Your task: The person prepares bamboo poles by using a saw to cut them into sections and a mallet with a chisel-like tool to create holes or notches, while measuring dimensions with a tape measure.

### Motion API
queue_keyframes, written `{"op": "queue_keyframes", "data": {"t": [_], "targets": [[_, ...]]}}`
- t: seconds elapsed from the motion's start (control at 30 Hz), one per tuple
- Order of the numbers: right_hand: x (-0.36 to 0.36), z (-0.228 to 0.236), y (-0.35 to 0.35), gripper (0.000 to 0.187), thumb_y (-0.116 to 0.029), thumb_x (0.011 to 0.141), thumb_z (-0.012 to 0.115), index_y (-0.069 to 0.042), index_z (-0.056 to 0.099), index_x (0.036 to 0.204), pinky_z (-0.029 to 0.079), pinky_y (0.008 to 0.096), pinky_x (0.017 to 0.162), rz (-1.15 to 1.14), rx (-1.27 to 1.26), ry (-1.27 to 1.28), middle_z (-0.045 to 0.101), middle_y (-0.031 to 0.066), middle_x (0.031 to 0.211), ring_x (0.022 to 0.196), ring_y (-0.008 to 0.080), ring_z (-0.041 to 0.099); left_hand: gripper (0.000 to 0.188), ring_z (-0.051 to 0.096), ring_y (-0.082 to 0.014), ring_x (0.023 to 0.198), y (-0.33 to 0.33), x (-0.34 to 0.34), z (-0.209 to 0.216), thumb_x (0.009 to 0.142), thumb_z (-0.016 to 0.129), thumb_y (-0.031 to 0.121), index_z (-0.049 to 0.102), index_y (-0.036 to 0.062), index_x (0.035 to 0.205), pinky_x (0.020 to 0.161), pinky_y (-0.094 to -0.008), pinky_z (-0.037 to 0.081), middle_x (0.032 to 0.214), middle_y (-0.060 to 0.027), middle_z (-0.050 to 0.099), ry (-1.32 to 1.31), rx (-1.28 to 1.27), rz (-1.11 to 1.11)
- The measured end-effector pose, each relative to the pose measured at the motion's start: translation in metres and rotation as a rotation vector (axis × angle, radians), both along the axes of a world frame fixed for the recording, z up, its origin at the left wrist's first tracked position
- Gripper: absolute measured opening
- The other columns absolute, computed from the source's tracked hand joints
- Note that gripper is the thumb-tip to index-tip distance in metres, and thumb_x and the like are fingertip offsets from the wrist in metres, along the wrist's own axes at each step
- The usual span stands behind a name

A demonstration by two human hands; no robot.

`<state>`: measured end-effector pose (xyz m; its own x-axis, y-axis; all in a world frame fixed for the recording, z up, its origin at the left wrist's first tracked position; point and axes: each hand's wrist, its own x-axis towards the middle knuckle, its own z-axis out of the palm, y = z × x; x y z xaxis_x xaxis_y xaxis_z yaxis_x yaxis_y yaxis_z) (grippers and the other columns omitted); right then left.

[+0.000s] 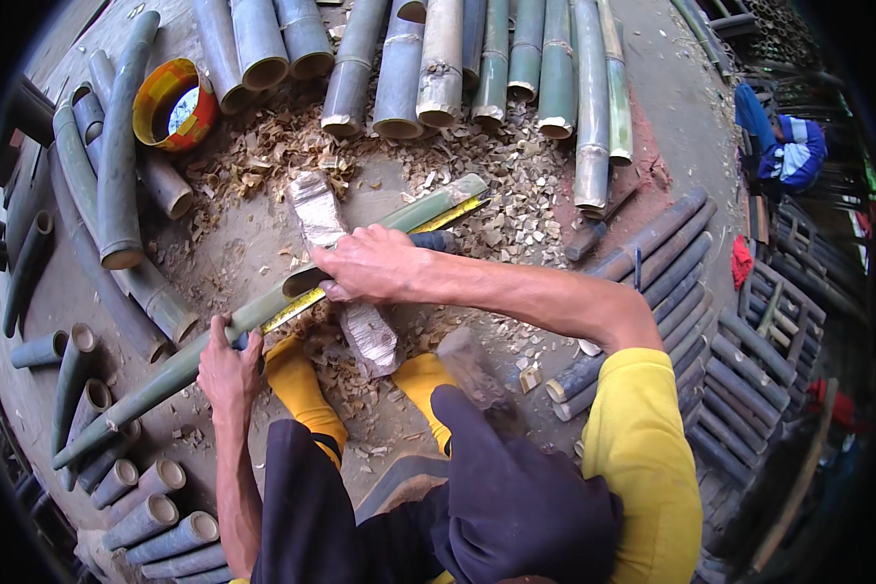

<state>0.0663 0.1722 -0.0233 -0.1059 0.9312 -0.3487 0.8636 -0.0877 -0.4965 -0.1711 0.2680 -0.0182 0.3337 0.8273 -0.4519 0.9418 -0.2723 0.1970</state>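
Head view shows a long green bamboo pole (170, 378) slanting across the person's front, from the lower left up to the right, passing over a pale, worn wood block (368, 336) on the ground. The left hand (232, 365) is closed around the pole's lower half, thumb up at the near side. The right hand (375, 261) bends its fingers over the pole beside a notch and pinches from below with the thumb, against a yellow tape measure (290, 311) running along the near edge.

Something dark shows past the right wrist; the forearm hides part of it, so I cannot tell what it is. Wood chips (511, 204) cover the ground around the pole's upper end. Beyond them stands a row of thick bamboo lengths (399, 78), with a red and yellow tub (202, 119) to the left. Short cut pieces (151, 521) crowd the pole's lower end. Dark poles (652, 253) lie stacked at right, near a red cloth (740, 261). Yellow socks (307, 389) flank the block.
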Motion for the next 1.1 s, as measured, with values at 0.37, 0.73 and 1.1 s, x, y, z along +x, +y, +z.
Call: {"op": "queue_keyframes", "data": {"t": [0.37,0.73,1.1], "targets": [[0.008,-0.001,-0.009,0.045,-0.038,0.086,0.055,-0.004,0.047,0.114,0.05,0.0487,0.07,-0.011,-0.044,0.008,0.063,0.0232,0.081,0.077,0.0426,0.063,0.044,0.061,-0.0413,0.088,-0.008,0.009,0.003,0.079,0.061,0.04,0.051,0.0128,0.112,0.075,-0.0484,0.046,0.09,-0.0229,0.064,-0.035,-0.023,0.025],[0.005,0.006,0.0,0.036,-0.039,0.087,0.054,-0.004,0.05,0.094,0.048,0.0498,0.064,-0.048,-0.102,0.001,0.06,0.0225,0.069,0.072,0.0415,0.061,0.047,0.063,-0.0399,0.078,0.001,0.009,-0.003,0.079,0.061,0.046,0.049,0.0116,0.109,0.068,-0.0493,0.049,0.082,-0.0212,0.064,0.042,-0.01,-0.047],[0.009,0.012,0.016,0.034,-0.038,0.088,0.053,-0.005,0.053,0.096,0.049,0.0501,0.065,0.084,-0.048,-0.08,0.061,0.021,0.072,0.071,0.0401,0.061,0.047,0.063,-0.0399,0.081,-0.001,0.0,-0.003,0.079,0.061,0.043,0.05,0.0099,0.11,0.069,-0.0501,0.048,0.083,-0.0205,0.065,0.023,-0.017,-0.03]]}}
